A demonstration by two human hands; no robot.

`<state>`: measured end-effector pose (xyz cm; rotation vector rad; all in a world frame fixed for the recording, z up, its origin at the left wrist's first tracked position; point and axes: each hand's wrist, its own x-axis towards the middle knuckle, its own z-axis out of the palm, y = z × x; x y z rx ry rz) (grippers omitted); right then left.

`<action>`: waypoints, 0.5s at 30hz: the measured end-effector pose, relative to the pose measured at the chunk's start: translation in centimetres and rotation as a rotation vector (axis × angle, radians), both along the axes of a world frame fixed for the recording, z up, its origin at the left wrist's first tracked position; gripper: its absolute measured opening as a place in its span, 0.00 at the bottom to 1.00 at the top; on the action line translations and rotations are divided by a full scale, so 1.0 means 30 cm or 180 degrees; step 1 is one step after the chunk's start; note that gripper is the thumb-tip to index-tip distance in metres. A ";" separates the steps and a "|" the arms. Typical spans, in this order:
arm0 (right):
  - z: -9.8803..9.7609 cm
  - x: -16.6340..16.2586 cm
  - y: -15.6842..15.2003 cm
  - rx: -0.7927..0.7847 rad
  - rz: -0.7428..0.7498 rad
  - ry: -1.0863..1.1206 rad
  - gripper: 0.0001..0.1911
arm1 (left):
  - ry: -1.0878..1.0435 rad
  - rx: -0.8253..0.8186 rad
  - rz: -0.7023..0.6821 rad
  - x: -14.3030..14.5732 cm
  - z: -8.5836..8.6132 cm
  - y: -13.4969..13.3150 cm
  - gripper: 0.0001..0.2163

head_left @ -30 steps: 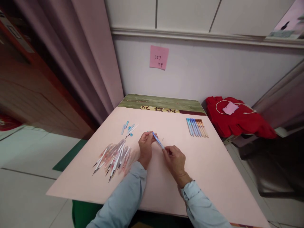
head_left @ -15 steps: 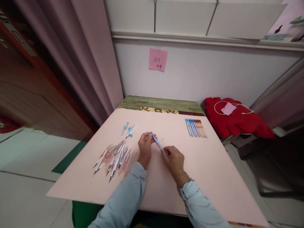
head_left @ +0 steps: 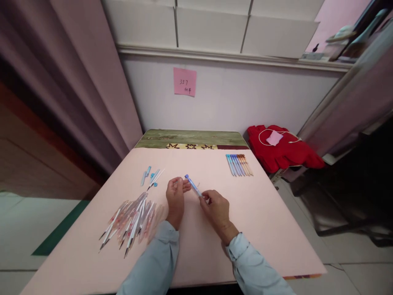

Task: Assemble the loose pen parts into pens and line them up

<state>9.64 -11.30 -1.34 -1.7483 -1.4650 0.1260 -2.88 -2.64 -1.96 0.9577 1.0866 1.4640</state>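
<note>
Pen: a blue pen (head_left: 193,185) is held just above the middle of the tabletop (head_left: 260,213), between the two hands.
Long axis: it slants from near right to far left, with the blue tip free at the far end.
Right hand (head_left: 216,209): the fingers are pinched shut round the pen's near end (this hand carries it).
Left hand (head_left: 175,196): the fingers are loosely curled, their tips just left of the pen's far half. Whether they touch the pen or hold anything cannot be told.
Nearer hand: the right has the grip, and the free tip lies just up and right of the left fingertips.
Around: a pile (head_left: 132,217) lies to the left, loose parts (head_left: 152,177) lie beyond it, and a row (head_left: 239,164) lies at the far right, all well apart from the hands.
</note>
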 end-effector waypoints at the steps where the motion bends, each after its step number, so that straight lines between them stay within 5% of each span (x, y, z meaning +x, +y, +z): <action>1: 0.014 0.019 0.011 0.0015 -0.0101 0.0013 0.07 | 0.0149 0.0013 -0.0014 0.002 0.002 -0.006 0.14; 7: 0.078 0.242 0.157 -0.0310 -0.1018 -0.0050 0.09 | 0.1356 0.0284 -0.0654 0.025 0.012 -0.052 0.11; 15: 0.042 0.401 0.309 -0.1094 -0.1595 -0.0407 0.09 | 0.1867 0.0544 -0.1056 0.036 -0.007 -0.047 0.11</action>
